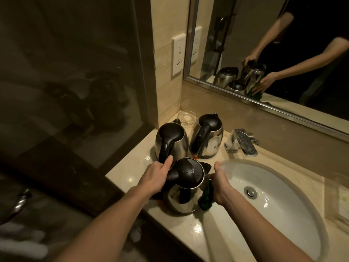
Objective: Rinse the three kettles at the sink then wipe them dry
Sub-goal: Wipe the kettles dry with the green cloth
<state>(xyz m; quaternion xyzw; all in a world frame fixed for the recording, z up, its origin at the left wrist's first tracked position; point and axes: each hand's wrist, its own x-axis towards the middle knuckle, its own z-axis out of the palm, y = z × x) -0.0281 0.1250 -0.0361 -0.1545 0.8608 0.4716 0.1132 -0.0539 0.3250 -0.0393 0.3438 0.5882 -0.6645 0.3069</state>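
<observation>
Three steel kettles with black lids and handles stand on the beige counter left of the sink. The nearest kettle has water drops on its lid. My left hand grips its black handle. My right hand presses a dark green cloth flat against the kettle's right side. Behind it stand a second kettle on the left and a third kettle on the right, both untouched. The white oval sink lies to the right.
A chrome faucet sits behind the basin. A clear glass dish stands in the corner behind the kettles. A wall socket is above the counter, a mirror along the back wall, and a glass partition to the left.
</observation>
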